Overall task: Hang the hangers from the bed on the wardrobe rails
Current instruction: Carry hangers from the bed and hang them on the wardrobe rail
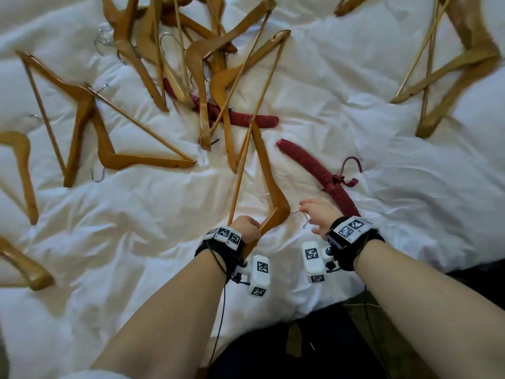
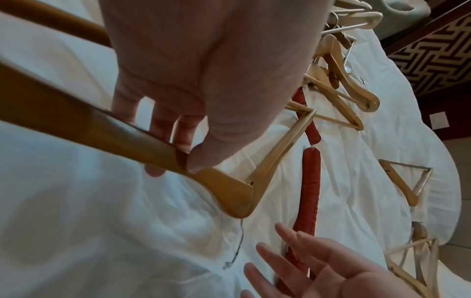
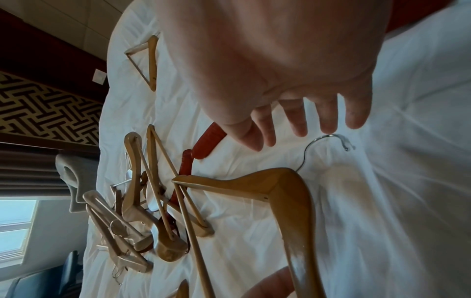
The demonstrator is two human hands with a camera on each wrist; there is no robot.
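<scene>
Pickup stage in hand: 1 wooden hanger (image 1: 269, 192) is being taken from the bed (image 1: 355, 86), at 6 o'clock of the head view. The left hand (image 1: 246, 228) has its grip clamped on 1 arm of that hanger, thumb (image 2: 201, 161) pressed on top and fingers curled beneath. The right hand (image 1: 318, 216) is at 3 o'clock of the hanger's bend, fingers (image 3: 328, 119) spread and apart, holding nothing, poised just above the metal hook (image 3: 323, 145); whether a fingertip touches the wire cannot be told.

Judgement: the next move calls for the right hand to take the hook, the far end to come free of the wooden pile (image 1: 191, 50) at 12 o'clock, where its bar crosses other hangers, then a carry to the wardrobe rails, which are not in view. Snagging on neighbours is the likely fault.

Bed: white, rumpled duvet. A red padded hanger (image 1: 317, 173) lies just beside the right hand; a second red one (image 1: 235, 116) sits under the pile. More wooden hangers (image 1: 90, 127) lie at 9 o'clock, and others at 2 o'clock.

Room: patterned panel (image 2: 438, 54), window (image 3: 18, 227) and curtain.
</scene>
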